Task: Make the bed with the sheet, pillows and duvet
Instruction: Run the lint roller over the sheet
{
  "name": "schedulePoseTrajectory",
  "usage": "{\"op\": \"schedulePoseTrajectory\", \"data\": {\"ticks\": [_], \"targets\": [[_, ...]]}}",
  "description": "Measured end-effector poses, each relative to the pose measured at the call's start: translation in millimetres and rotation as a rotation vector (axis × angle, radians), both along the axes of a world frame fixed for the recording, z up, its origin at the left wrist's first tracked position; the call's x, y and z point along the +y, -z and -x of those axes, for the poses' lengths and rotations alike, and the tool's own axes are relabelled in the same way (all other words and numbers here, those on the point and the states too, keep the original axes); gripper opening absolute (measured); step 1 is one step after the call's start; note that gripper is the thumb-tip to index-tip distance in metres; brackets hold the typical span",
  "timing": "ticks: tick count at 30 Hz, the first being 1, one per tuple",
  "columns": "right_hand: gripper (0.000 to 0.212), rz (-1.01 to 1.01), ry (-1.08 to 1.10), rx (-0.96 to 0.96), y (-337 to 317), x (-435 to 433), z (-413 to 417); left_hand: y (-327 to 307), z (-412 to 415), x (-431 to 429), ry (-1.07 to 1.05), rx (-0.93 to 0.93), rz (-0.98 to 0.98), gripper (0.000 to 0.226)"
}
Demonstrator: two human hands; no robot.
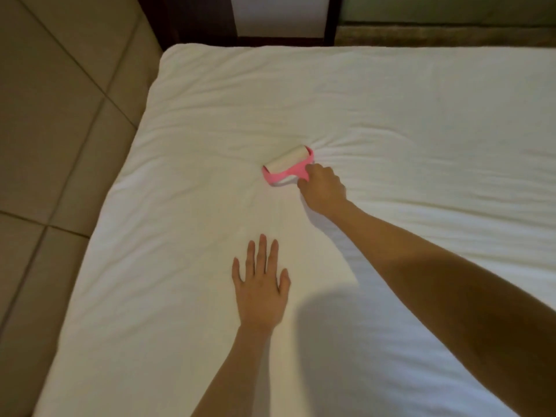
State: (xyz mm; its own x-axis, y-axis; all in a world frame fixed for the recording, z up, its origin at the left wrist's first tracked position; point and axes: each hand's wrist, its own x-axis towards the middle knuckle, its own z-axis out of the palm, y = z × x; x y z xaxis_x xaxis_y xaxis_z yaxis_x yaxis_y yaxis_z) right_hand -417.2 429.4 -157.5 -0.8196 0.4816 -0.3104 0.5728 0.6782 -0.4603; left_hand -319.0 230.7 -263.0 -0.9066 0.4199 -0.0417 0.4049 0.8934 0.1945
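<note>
Frame centre: right hand [323, 188] closed on pink-handled white lint roller [287, 167], on wrinkled white cotton bedsheet [421, 130]. Left hand [261, 288] flat, fingers spread, holding nothing. No legible writing.

The white sheet [391, 121] lies bare across most of the bed, so the whole right half and the far edge are open to a reaching hand. Near the middle, a pink lint roller [288, 168] sits on the sheet, gripped by the right hand [323, 188], whose arm bars the near right part. The left hand [261, 291] lies flat toward the near edge. The left edge is clear above the tiled floor [60, 130]. A dark frame [329, 19], perhaps furniture, stands beyond the far left corner.
</note>
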Motion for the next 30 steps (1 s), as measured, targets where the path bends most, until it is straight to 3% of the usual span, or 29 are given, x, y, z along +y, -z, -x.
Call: {"op": "schedulePoseTrajectory", "data": {"ticks": [8, 21, 26, 30], "targets": [[0.032, 0.008, -0.014, 0.027, -3, 4, 5, 2, 0, 0, 0.004, 0.028, -0.004, 0.06], [0.021, -0.025, -0.018, -0.112, -22, 28, -197, -23, -29, 19, -0.103, -0.117, 0.037, 0.055], [0.017, -0.032, -0.057, -0.139, -42, 46, -258, -24, -79, 26, 0.005, -0.105, 0.01, 0.057], [0.016, -0.029, 0.052, -0.11, -45, 65, -297, -26, -98, 32, 0.045, -0.122, -0.006, 0.058]]}}
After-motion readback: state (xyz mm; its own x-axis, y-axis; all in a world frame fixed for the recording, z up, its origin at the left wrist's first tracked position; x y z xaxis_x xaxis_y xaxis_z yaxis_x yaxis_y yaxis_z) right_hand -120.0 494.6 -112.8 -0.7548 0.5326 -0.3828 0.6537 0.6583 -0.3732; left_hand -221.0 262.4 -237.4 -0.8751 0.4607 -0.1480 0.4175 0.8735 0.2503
